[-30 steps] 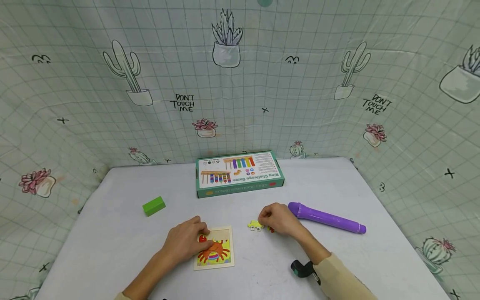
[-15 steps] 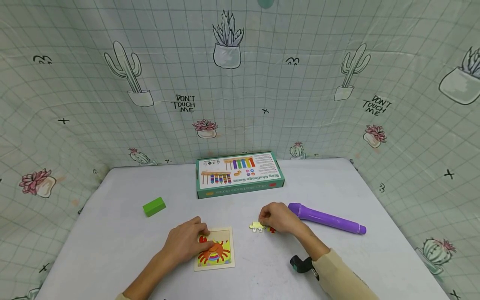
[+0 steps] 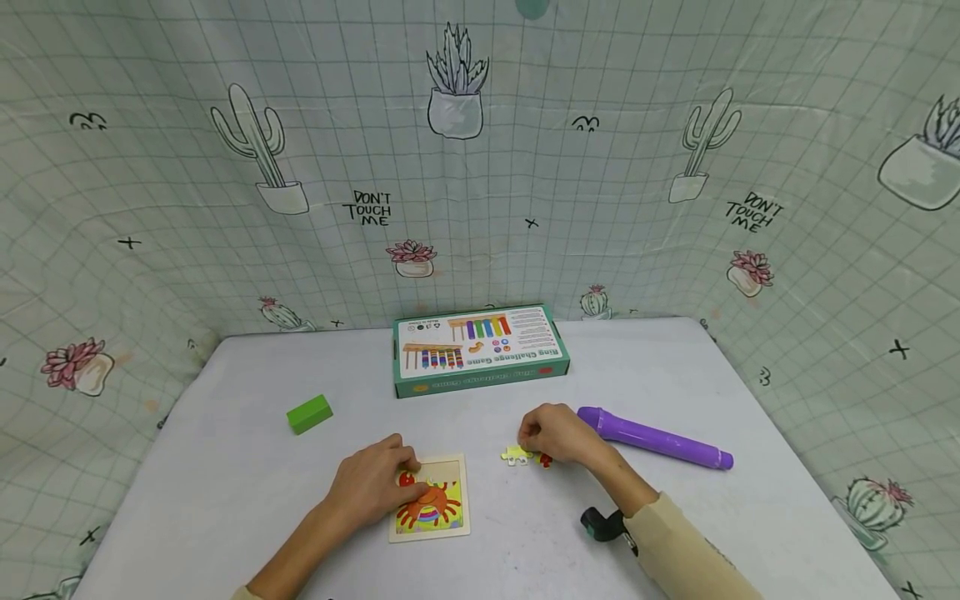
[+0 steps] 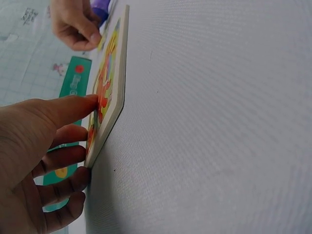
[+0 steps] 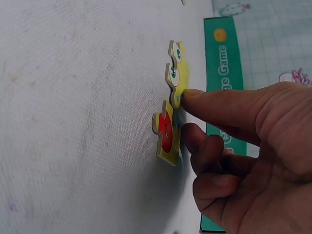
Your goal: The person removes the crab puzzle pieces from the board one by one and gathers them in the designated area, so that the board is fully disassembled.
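Note:
A square jigsaw puzzle board (image 3: 450,468) with a red crab picture lies on the table. Bare wood shows along its upper part. My left hand (image 3: 375,483) holds the board at its left side, the thumb (image 4: 78,108) on the picture and the other fingers bent at the edge. My right hand (image 3: 562,435) pinches a yellow puzzle piece (image 3: 514,455) with two cartoon eyes, its thumb at the piece's end in the right wrist view. Right below it there, a yellow piece with a red shape (image 5: 167,131) lies close to the curled fingers.
A green game box (image 3: 480,350) lies at the back. The green block (image 3: 309,414) is at the left, and a purple microphone-shaped stick (image 3: 660,437) lies right of my right hand. A black object (image 3: 602,525) is by the right sleeve.
The yellow eyed piece has shifted slightly right, toward the red-marked piece, and turned a little. My right hand has barely moved. The left hand stays on the board.

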`<move>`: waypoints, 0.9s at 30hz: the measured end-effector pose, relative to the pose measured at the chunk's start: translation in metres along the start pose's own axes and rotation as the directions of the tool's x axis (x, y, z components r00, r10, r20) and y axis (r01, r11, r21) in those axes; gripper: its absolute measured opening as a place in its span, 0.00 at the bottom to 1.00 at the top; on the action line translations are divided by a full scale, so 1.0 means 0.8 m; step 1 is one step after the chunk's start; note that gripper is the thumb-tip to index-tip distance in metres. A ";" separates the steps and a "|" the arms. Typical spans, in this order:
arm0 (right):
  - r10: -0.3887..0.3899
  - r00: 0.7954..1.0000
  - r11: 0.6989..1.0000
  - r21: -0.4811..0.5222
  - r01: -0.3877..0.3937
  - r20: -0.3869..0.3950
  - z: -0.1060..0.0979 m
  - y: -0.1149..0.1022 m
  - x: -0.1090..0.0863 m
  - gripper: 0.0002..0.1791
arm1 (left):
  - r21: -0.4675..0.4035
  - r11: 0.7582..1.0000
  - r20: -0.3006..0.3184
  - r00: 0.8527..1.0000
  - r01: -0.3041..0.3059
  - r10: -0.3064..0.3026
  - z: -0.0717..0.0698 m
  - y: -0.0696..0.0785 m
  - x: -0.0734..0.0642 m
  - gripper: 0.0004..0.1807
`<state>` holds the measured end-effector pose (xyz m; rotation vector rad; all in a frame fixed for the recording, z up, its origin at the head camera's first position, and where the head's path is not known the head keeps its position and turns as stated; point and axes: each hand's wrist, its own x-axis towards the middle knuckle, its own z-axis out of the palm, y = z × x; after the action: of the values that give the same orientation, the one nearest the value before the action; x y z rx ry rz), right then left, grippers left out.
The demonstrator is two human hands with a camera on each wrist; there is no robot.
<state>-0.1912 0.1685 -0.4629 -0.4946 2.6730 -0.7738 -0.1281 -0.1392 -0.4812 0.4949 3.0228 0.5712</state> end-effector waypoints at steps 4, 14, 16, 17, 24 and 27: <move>0.014 1.000 1.000 -0.001 -0.014 -0.003 0.001 0.000 0.000 0.05 | 0.000 1.000 -0.002 1.000 -0.003 0.003 0.000 0.000 -0.001 0.19; 0.010 1.000 1.000 -0.011 -0.010 -0.013 0.002 -0.001 -0.001 0.06 | 0.008 1.000 0.003 1.000 0.012 -0.012 0.001 0.000 0.000 0.20; 0.010 1.000 1.000 -0.009 -0.010 -0.011 0.003 -0.001 -0.001 0.05 | 0.008 1.000 0.007 1.000 0.005 -0.005 0.001 -0.001 -0.001 0.20; 0.012 1.000 1.000 -0.008 -0.012 -0.008 0.003 -0.001 -0.001 0.05 | 0.007 1.000 0.008 1.000 -0.002 0.002 0.000 -0.001 -0.001 0.20; 0.034 0.999 0.999 0.016 -0.034 0.010 0.000 -0.008 -0.002 0.03 | -0.033 0.999 0.031 0.999 -0.042 0.043 -0.008 -0.007 -0.009 0.18; 0.035 0.999 0.999 0.008 -0.035 -0.007 0.000 -0.012 -0.001 0.03 | -0.041 0.998 0.035 0.998 -0.055 0.057 -0.009 -0.009 -0.009 0.17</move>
<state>-0.1880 0.1613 -0.4574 -0.4421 2.6765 -0.7776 -0.1239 -0.1502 -0.4773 0.5835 2.9652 0.6166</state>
